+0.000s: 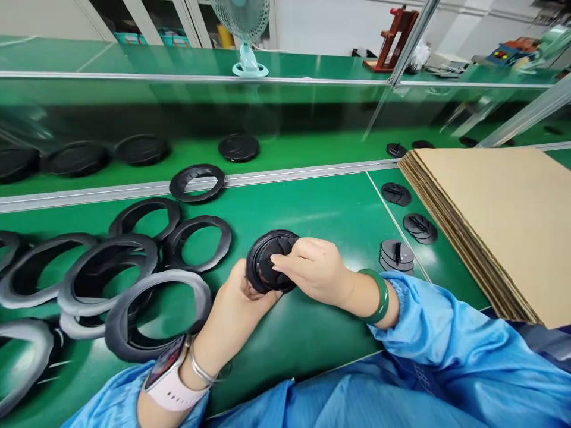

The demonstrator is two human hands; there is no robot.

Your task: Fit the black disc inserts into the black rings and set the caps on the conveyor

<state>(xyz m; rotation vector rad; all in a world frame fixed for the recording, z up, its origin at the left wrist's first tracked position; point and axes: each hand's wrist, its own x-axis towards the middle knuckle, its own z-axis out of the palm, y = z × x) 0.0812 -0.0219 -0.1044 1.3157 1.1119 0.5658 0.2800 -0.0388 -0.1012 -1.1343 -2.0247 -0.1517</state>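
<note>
Wearing a pink-strapped smartwatch [172, 383] at the left wrist, screen unreadable. Left hand [238, 291] clamps a round black plastic part [262, 252] over the glossy green tabletop [312, 205]; right hand [312, 267] pinches at its centre. Step in hand looks like fine fingertip work there; next move probably calls for a steady rim, light pressure. Beyond: black plastic rings [204, 294], brown cardboard stack [495, 202], turquoise plastic fan [244, 24]. No legible lettering on any.

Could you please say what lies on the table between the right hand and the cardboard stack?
In the head view, black discs and a white line lie between the right hand and cardboard stack.
</note>
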